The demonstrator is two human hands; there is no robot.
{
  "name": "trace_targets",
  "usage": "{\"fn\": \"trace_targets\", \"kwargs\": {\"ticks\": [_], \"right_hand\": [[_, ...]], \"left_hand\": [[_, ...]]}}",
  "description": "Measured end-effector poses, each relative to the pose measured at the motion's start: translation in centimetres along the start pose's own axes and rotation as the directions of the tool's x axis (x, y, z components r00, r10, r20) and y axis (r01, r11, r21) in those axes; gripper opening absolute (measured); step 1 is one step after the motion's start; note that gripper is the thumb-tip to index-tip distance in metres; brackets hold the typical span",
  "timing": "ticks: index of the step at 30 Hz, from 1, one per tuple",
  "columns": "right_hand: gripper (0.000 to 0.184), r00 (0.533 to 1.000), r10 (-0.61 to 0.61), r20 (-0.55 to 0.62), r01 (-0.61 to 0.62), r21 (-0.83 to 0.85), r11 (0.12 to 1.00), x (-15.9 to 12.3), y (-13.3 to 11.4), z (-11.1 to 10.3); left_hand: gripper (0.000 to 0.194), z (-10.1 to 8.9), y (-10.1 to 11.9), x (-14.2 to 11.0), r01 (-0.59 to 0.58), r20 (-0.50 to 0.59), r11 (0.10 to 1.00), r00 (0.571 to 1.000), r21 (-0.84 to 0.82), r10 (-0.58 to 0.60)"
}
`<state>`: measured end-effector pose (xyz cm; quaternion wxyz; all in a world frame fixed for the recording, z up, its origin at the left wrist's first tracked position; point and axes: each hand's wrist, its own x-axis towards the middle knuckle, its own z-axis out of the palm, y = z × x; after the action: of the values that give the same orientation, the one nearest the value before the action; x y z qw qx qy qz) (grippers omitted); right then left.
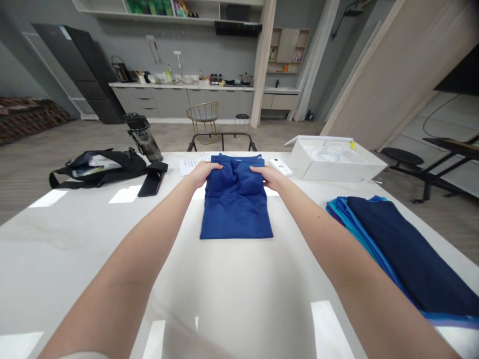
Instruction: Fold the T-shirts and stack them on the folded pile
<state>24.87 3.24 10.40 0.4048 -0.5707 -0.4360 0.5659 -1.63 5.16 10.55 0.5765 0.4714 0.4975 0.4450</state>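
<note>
As the left hand (202, 174) and right hand (267, 178) lie flat and open on the far end of the folded blue garment (235, 204), gripping nothing, its long axis runs straight ahead from the person, centred between them on the white table (232, 294).

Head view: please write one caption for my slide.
Left hand and right hand rest on a folded royal-blue fabric garment on a white stone table.

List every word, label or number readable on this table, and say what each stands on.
None can be read: the printed sheet of paper behind the folded blue garment has lines too small to read, and the yellow sticker on the white box is too blurred.
</note>
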Motion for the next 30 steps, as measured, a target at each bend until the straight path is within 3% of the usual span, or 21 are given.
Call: {"fn": "trace_targets", "kwargs": {"ticks": [3,5,7,9,12,15,21,23,26,28,30], "right_hand": [[0.026,0.996,-0.066,-0.063,0.063,-0.036,0.997,-2.9,0.1,-0.1],[0.024,0.962,-0.261,-0.083,0.247,-0.145,0.958,-5.2,0.4,-0.6],[0.021,0.867,-0.492,-0.077,0.458,-0.268,0.848,-8.0,0.7,-1.5],[0.021,0.765,-0.637,-0.091,0.566,-0.377,0.733,-11.3,0.8,-2.6],[0.022,0.676,-0.714,-0.179,0.569,-0.488,0.661,-16.9,0.8,-4.3],[0.022,0.585,-0.765,-0.270,0.545,-0.567,0.617,-23.0,1.1,-6.0],[0.024,0.435,-0.822,-0.368,0.505,-0.655,0.561,-35.2,2.8,-10.5],[0.025,0.365,-0.840,-0.401,0.504,-0.673,0.541,-39.0,2.8,-12.7],[0.026,0.260,-0.864,-0.432,0.468,-0.726,0.504,-44.2,2.1,-16.7],[0.027,0.229,-0.870,-0.438,0.429,-0.756,0.494,-46.7,1.6,-19.8],[0.026,0.244,-0.867,-0.435,0.389,-0.775,0.499,-48.1,1.6,-22.9]], "left_hand": [[0.031,0.9,1.0,-2.7,0.056,0.011,0.998,0.998,0.021,-0.057],[0.033,1.7,1.4,-4.7,-0.043,-0.023,0.996,0.999,0.077,0.045],[0.034,2.4,1.8,-6.9,-0.209,-0.051,0.968,0.975,0.136,0.217],[0.032,3.2,2.3,-9.2,-0.360,-0.044,0.910,0.926,0.205,0.376],[0.022,4.7,3.4,-13.0,-0.520,-0.013,0.779,0.829,0.350,0.560],[0.017,7.2,4.5,-17.3,-0.613,0.022,0.659,0.740,0.437,0.673],[0.018,14.2,6.3,-26.4,-0.738,0.123,0.566,0.642,0.367,0.757],[0.021,16.8,6.9,-28.8,-0.757,0.159,0.567,0.635,0.325,0.756],[0.028,21.1,7.8,-31.0,-0.753,0.202,0.623,0.658,0.212,0.726],[0.033,24.1,7.8,-31.6,-0.729,0.228,0.675,0.680,0.113,0.697],[0.037,27.2,6.8,-31.5,-0.683,0.270,0.729,0.708,0.031,0.652]]}}
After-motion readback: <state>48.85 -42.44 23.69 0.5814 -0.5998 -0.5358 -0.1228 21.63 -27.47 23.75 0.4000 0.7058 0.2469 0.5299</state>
